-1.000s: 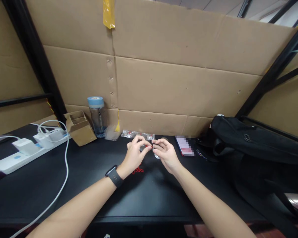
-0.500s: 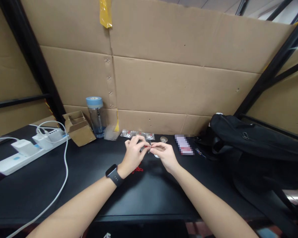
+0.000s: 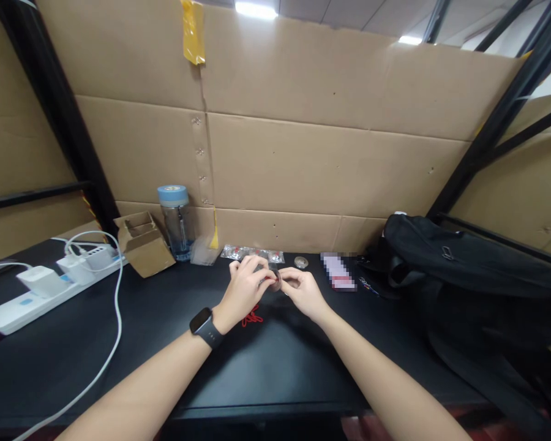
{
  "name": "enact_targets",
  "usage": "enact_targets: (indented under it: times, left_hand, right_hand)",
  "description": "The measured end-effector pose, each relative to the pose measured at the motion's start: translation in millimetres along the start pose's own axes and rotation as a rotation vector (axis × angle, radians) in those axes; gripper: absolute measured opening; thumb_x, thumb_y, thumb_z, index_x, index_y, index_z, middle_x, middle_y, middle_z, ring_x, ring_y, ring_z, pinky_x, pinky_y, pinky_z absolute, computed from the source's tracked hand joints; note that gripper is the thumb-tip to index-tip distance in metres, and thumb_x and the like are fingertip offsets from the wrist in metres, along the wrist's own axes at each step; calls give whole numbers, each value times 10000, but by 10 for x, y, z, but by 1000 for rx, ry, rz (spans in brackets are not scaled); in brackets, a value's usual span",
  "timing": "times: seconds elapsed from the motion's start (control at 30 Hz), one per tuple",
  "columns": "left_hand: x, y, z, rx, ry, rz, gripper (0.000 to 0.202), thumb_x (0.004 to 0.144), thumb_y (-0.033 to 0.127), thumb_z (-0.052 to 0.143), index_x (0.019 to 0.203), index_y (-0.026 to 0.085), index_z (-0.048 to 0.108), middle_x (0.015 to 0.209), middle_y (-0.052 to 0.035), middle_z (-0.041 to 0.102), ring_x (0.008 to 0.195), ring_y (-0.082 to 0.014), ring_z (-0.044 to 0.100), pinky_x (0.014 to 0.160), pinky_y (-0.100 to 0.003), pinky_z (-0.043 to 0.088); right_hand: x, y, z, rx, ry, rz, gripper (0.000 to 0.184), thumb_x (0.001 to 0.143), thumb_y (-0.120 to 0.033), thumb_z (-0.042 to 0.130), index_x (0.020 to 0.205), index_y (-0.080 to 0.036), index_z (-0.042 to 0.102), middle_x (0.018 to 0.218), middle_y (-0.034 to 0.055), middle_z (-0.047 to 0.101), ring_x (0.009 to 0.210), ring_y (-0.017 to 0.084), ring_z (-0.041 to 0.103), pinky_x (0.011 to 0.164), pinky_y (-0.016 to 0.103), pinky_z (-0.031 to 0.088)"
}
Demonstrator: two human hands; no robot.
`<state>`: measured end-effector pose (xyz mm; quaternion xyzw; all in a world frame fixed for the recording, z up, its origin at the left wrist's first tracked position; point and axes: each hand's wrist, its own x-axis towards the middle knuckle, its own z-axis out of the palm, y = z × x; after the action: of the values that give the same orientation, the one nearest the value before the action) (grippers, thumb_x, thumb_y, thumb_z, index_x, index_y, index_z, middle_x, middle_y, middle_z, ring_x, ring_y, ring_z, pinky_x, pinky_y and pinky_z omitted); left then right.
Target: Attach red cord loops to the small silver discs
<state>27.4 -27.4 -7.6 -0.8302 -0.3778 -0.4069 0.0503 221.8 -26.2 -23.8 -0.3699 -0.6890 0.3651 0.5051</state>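
My left hand (image 3: 243, 288), with a dark watch on its wrist, is closed in a pinch on a small round clear disc (image 3: 278, 282). A bit of red shows at the fingertips. From the other side, the thumb and fingers of my right hand (image 3: 307, 297) pinch the disc's edge. The fingers cover part of it, so I cannot make out exactly what it is. On the black table below my left hand lies a bundle of red cord (image 3: 252, 316). Another small round clear piece (image 3: 301, 262) rests beyond my right hand.
Clear packets (image 3: 252, 252) with round items lie along the cardboard wall (image 3: 275, 165). To the left are a bottle (image 3: 175, 223), an opened carton (image 3: 147, 248), plastic sleeves (image 3: 204, 251) and a power strip (image 3: 50, 297) with white cables. A blurred phone-like object (image 3: 337, 271) and black bag (image 3: 477, 275) are right.
The disc has turned so more of its round face shows between my fingers. My right fingers have shifted slightly down along its edge. The whole view has tilted up a little.
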Motion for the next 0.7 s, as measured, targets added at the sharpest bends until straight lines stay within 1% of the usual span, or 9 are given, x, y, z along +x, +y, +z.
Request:
enact_targets:
  times: [0.1,0.17,0.27,0.33,0.37,0.43,0.57,0.63,0.7]
  left_hand:
    - [2,7,1,-11,-29,-4,96,950,301,626,918,269,710,1101,-46,653,1130,-246,546,894,-406,287]
    - [5,17,-6,-53,-60,-26,120,974,288,566,1002,264,680,1142,-51,651,1146,-239,549,909,-399,299]
    - [11,25,-37,-154,-153,-34,308,960,202,481,1253,263,555,1264,-68,630,1196,-228,548,926,-381,320]
    - [15,25,-60,-187,-218,-4,463,891,210,542,1346,262,480,1318,-78,613,1225,-246,538,944,-380,324]
    - [17,23,-69,-186,-236,8,501,861,240,586,1350,263,479,1322,-80,615,1231,-259,535,949,-383,322]
    - [21,22,-78,-166,-240,15,450,841,311,640,1277,263,540,1282,-77,642,1215,-273,544,942,-384,317]
    - [31,24,-85,-135,-219,-14,208,873,328,633,1067,253,633,1122,-35,709,1123,-243,587,893,-370,302]
    - [32,22,-84,-150,-233,-20,196,874,363,644,1033,249,650,1085,-28,721,1090,-236,598,880,-368,303]
    - [30,12,-67,-167,-248,-37,194,926,402,589,1014,249,668,1080,-28,726,1085,-231,600,875,-370,306]
  right_hand:
    - [10,-8,-34,-161,16,-64,142,836,-320,711,818,-186,757,1029,80,688,898,189,677,726,279,555]
    - [15,-39,-53,-236,24,-100,116,836,-282,689,805,-180,736,1030,76,679,840,167,663,675,261,533]
    - [14,-97,-64,-301,38,-138,79,822,-218,651,790,-175,709,1040,76,667,826,162,650,653,257,515]
    - [9,-128,-59,-324,35,-146,80,816,-200,634,775,-177,698,1043,75,660,839,167,649,666,263,515]
    - [6,-138,-55,-331,31,-144,85,817,-197,628,771,-179,697,1046,74,657,834,166,647,672,266,516]
    - [3,-148,-49,-345,20,-137,92,818,-196,624,769,-183,701,1052,72,651,817,159,642,676,268,514]
    - [18,-133,-73,-388,23,-150,96,820,-209,628,767,-184,704,1035,73,642,851,169,640,675,263,509]
    - [30,-119,-104,-416,27,-160,94,821,-217,633,769,-185,704,1041,74,637,876,175,639,679,262,507]
    - [37,-107,-138,-442,20,-172,84,818,-215,640,770,-186,702,1056,75,634,894,178,636,692,266,505]
